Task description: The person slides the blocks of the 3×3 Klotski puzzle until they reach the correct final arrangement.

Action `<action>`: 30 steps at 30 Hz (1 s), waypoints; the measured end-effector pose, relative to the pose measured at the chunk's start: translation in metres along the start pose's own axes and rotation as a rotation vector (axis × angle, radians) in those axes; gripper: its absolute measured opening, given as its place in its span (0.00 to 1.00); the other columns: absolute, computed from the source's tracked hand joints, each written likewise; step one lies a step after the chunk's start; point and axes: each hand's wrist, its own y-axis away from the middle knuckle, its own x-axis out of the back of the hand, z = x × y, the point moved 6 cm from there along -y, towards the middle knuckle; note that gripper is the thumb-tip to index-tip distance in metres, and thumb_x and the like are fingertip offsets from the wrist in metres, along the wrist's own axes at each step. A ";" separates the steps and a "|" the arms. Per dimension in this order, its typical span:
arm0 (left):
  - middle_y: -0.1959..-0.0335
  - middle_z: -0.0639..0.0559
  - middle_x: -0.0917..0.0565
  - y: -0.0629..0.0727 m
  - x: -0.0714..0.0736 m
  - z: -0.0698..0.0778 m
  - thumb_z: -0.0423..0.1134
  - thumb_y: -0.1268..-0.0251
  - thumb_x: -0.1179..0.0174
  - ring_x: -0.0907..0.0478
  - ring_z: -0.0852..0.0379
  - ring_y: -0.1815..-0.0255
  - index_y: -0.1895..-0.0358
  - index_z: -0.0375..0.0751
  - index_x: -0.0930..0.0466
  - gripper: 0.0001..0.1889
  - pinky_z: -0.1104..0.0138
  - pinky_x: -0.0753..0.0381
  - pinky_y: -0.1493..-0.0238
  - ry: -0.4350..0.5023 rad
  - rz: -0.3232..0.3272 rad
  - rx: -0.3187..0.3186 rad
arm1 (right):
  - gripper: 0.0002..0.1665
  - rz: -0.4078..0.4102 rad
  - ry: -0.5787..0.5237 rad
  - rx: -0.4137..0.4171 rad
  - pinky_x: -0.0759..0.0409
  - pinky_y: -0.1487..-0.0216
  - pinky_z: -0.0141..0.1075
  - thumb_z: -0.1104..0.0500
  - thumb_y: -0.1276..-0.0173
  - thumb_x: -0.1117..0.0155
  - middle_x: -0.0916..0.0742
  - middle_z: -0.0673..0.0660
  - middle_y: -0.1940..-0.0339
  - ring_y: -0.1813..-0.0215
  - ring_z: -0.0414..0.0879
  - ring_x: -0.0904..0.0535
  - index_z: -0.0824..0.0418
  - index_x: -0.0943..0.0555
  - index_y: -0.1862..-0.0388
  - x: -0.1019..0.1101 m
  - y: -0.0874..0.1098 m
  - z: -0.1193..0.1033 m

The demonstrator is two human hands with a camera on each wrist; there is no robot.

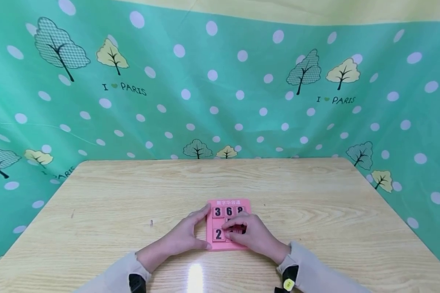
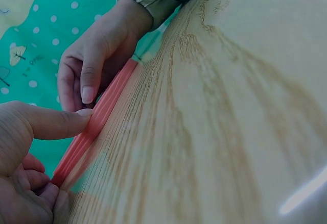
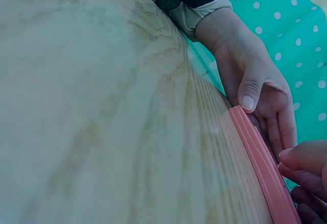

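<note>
A pink sliding number puzzle (image 1: 210, 228) lies flat on the table, Chinese characters printed along its top. Its upper row reads 3, 6 and 8. A number 2 tile (image 1: 218, 235) sits at the lower left, below a bare pink slot. The left hand (image 1: 181, 236) holds the frame's left side, fingers at the upper corner and thumb at the lower one. Over the middle and right tiles reaches the right hand (image 1: 250, 235), index finger and thumb apart, their tips on or just above the tiles. It hides several numbers. Both wrist views show the pink frame's edge (image 2: 110, 99) from the side.
The wood-grain table (image 1: 132, 191) extends on all sides of the puzzle. A green dotted cloth (image 1: 212, 110) with printed trees hangs behind and beside it. Bright light reflects off the table near the front. Dark bands with devices (image 1: 289, 280) sit on both wrists.
</note>
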 end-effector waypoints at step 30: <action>0.26 0.41 0.46 -0.002 0.001 -0.001 0.37 0.61 0.26 0.50 0.39 0.27 0.27 0.35 0.49 0.54 0.44 0.55 0.29 -0.008 0.001 -0.015 | 0.16 0.059 -0.064 -0.054 0.21 0.49 0.37 0.63 0.39 0.34 0.14 0.52 0.54 0.51 0.46 0.22 0.59 0.18 0.51 0.011 -0.017 0.004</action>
